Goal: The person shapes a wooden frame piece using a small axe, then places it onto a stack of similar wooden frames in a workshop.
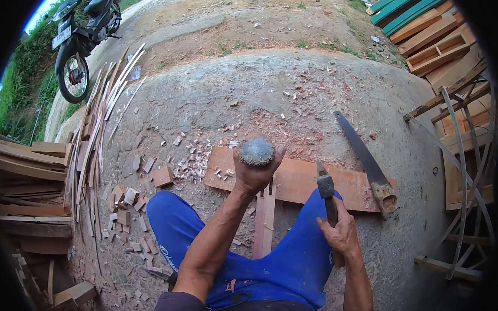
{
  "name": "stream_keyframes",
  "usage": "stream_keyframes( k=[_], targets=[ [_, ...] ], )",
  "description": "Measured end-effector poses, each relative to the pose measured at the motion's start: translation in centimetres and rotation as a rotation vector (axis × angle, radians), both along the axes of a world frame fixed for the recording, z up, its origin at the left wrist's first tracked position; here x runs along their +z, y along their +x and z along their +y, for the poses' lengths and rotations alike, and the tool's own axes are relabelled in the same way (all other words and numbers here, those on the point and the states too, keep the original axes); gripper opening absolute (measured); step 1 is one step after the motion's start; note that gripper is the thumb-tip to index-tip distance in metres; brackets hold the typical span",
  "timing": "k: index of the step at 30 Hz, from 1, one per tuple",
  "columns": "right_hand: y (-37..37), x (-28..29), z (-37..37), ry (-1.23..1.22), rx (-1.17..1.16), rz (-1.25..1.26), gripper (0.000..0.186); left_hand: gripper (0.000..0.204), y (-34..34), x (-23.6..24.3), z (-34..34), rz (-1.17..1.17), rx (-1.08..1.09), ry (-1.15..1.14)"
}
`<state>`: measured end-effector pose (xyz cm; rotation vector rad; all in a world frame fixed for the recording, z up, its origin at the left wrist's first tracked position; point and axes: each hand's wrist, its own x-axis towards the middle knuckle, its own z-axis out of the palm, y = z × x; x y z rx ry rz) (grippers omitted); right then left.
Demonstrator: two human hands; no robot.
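My left hand [252, 175] is closed round what looks like a chisel [257, 151]; its round grey butt with a frayed rim faces up, and its lower part is hidden beneath the hand. Below that hand, a narrow pinkish wood strip [264, 222] with slots cut in it runs between my knees, its far end by a wide reddish board [300, 182] on the ground. My right hand [342, 233] grips a hammer [326, 186] by its handle, head upward, over my right knee and apart from the chisel.
A handsaw [365, 154] lies across the board's right end. Wood chips [191, 161] and small offcuts [123, 217] litter the concrete at left. Long thin strips [99, 128] and stacked timber [30, 211] line the left side. Wooden frames [466, 135] stand at right; a motorbike [77, 45] stands far left.
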<state>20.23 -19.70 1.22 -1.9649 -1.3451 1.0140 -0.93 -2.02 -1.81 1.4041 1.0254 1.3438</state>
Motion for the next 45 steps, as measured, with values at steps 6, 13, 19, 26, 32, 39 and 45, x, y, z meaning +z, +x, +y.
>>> stream_keyframes(
  k=[6,13,19,26,32,39,45],
  targets=[
    [-0.7,0.1,0.0,0.087,-0.005,-0.002,0.056,0.017,0.5,-0.4,-2.3,0.291,-0.007,0.391],
    [-2.4,1.3,1.2,0.143,0.072,0.028,0.058,0.024,2.5,-3.2,-0.4,0.317,-0.060,0.366],
    [-2.7,2.1,2.3,0.192,0.062,0.084,0.057,0.026,4.6,-5.1,7.0,-0.114,-0.197,-0.257],
    [-1.8,1.8,-0.1,0.178,-0.006,0.136,0.057,0.023,5.4,-8.4,9.4,-0.019,-0.003,-0.298],
    [-1.5,2.6,-0.2,0.167,0.025,0.118,0.055,0.017,5.7,-9.1,9.2,-0.049,0.035,-0.350],
    [1.3,7.1,14.4,0.531,0.231,-0.149,0.045,0.015,5.5,-8.4,8.4,0.007,-0.039,-0.317],
    [0.5,8.1,20.1,-0.118,0.743,-0.533,0.044,0.015,5.9,-4.9,4.0,0.057,0.184,-0.116]
  ],
)
